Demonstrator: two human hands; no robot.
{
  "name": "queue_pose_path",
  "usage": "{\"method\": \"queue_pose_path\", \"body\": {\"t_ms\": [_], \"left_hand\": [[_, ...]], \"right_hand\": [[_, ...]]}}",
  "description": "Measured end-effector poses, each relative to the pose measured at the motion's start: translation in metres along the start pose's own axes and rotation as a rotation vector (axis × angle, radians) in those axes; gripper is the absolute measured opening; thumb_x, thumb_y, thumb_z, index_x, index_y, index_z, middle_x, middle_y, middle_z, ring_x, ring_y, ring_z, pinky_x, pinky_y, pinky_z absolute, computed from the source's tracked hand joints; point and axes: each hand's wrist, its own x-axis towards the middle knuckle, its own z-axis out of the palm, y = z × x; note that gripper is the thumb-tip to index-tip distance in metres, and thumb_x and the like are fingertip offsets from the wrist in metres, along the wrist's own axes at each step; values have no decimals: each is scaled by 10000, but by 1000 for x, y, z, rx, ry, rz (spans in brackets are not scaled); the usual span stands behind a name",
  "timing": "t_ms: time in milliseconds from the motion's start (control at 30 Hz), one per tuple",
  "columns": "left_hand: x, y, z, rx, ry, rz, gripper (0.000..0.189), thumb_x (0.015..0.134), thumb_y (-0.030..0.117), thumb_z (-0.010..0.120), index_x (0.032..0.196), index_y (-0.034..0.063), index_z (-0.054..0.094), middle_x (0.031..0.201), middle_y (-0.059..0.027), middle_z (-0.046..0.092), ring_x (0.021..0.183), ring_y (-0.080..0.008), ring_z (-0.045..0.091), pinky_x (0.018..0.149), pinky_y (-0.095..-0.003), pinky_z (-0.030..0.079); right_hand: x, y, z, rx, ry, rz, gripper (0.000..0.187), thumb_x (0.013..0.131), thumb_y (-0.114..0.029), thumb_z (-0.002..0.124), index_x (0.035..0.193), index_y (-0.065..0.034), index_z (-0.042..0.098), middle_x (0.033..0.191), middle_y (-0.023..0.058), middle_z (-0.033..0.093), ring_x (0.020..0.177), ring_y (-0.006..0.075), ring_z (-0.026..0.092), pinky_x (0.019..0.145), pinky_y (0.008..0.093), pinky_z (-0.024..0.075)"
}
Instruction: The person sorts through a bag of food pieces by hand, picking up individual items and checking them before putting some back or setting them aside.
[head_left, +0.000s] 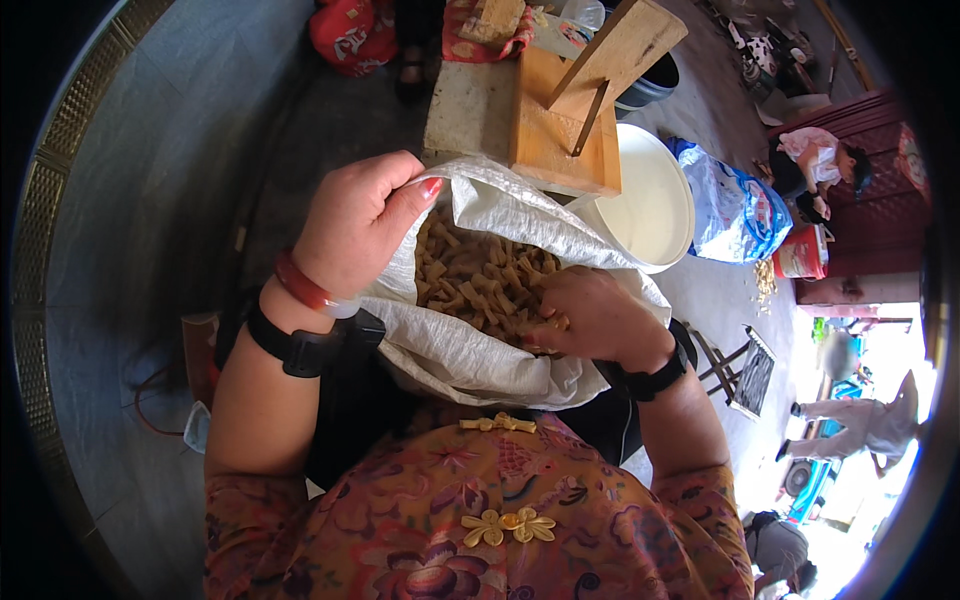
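A white woven sack (480, 352) lies open in front of my body, filled with many short, dried, tan-brown pieces (480, 281) whose kind I cannot tell. My left hand (360, 217) pinches the sack's far rim at its left side between thumb and fingers. Inside the mouth at the right, my right hand (592, 319) has its fingers curled down at the pieces, seemingly around some of them; the fingertips are partly hidden. Just beyond the sack, a wooden block (562, 135) carries a slanted wooden board (619, 56) and a narrow metal strip (590, 118).
A round cream-coloured tub (646, 199) stands right of the wooden block, beside a blue-and-white plastic bag (731, 202). Farther right are a red bucket (801, 251) and a folding stool (750, 373). Several other people are at the right. A red bag (352, 37) lies at the top left.
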Motion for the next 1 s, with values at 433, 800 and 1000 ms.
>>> {"method": "queue_pose_path", "body": {"t_ms": [433, 800, 1000], "left_hand": [[5, 0, 3, -42, 18, -9, 169, 944, 123, 631, 887, -34, 607, 708, -76, 548, 642, -130, 482, 605, -271, 419], [4, -2, 5, -11, 16, 42, 153, 934, 111, 634, 879, -29, 602, 691, -109, 523, 616, -164, 461, 585, -299, 410], [3, 1, 10, -9, 87, 88, 149, 879, 32, 667, 1013, -10, 618, 822, -104, 597, 710, -183, 574, 675, -294, 482]], "right_hand": [[163, 8, 75, 543, 514, 80, 353, 999, -261, 465, 1275, -76, 584, 1305, 159, 587, 1234, 322, 529, 1048, 423, 406], [84, 18, 58, 875, 208, 265, 170, 969, -165, 533, 1034, -36, 623, 890, 25, 626, 820, 121, 589, 755, 269, 466], [24, -8, 38, 1596, 196, 375, 161, 949, -58, 527, 1082, -20, 610, 910, 43, 635, 798, 126, 613, 748, 241, 484]]}}
